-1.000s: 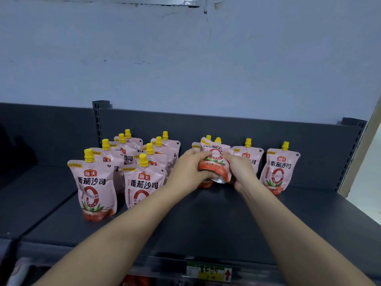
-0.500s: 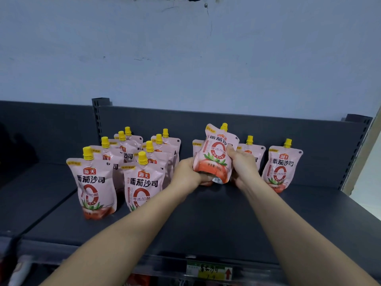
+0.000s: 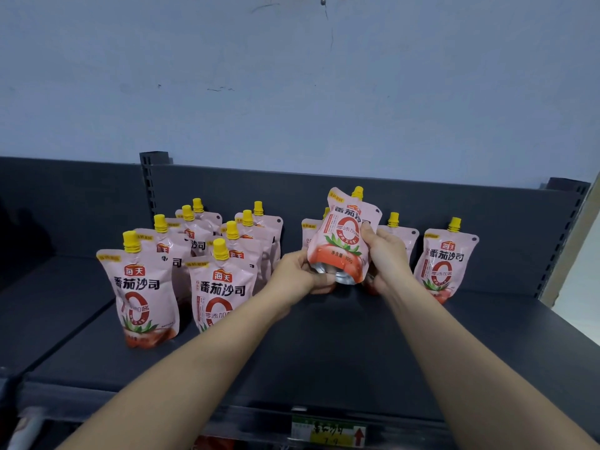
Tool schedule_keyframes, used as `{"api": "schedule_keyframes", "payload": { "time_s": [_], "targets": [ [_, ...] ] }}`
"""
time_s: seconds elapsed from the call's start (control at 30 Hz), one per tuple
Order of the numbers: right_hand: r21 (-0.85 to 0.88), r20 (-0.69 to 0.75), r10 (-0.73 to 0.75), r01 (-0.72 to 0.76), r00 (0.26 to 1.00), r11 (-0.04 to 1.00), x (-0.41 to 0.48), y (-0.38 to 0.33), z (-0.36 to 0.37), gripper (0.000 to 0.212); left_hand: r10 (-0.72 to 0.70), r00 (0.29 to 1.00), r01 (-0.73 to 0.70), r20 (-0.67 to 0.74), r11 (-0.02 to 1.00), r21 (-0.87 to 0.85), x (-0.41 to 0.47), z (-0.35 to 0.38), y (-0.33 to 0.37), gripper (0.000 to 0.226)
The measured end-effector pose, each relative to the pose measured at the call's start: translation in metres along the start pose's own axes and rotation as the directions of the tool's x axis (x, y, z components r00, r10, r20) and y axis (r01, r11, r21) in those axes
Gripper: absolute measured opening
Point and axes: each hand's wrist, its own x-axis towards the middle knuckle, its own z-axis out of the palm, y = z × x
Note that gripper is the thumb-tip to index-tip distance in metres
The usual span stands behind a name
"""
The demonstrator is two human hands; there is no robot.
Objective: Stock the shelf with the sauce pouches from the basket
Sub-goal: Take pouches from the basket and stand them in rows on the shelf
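Just above the shelf (image 3: pixel 324 352), our left hand (image 3: pixel 297 276) pinches the tilted pouch (image 3: pixel 344 235) at its base while our right hand (image 3: pixel 386 254) curls round its side, both grips closed on it. Soft, sloshy and slick-skinned, we judge; holding base and flank steadies it. Behind and beside it stand the stocked pouches (image 3: pixel 444 258).

I read the raised pouch (image 3: pixel 344 235) as glossy pink film with a silvery foil base. Its cap (image 3: pixel 357 192) looks like smooth yellow plastic, as on the pouches (image 3: pixel 143 287) standing on the shelf (image 3: pixel 324 336). The shelf is matt dark grey, probably painted metal. Behind the shelf, the wall (image 3: pixel 292 76) is matt paint, cracked and scuffed. The label (image 3: pixel 328 433) on the shelf's front edge looks like paper.
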Motion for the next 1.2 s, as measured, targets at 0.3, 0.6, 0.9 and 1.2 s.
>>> {"api": "schedule_keyframes", "payload": {
  "time_s": [0.3, 0.6, 0.9, 1.2],
  "targets": [
    [0.004, 0.010, -0.004, 0.004, 1.000, 1.000, 0.000, 0.000, -0.003, 0.015, -0.007, 0.999, 0.012, -0.046, 0.995, 0.095, 0.006, 0.004, -0.007, 0.020],
    [-0.017, 0.031, -0.080, 0.081, 0.996, 0.997, -0.005, 0.008, -0.003, 0.012, 0.152, 0.983, -0.081, -0.101, 0.858, 0.507, 0.001, 0.001, 0.014, 0.054],
    [-0.217, 0.132, -0.142, 0.169, 0.981, 0.961, -0.009, 0.038, -0.004, 0.016, 0.030, 0.991, 0.032, -0.130, 0.892, 0.450, 0.013, 0.003, 0.001, 0.055],
    [-0.420, 0.205, -0.172, 0.245, 0.964, 0.874, -0.002, 0.069, -0.009, 0.026, -0.012, 0.977, 0.098, -0.212, 0.912, 0.399, 0.022, -0.002, -0.021, 0.055]
  ]
}}
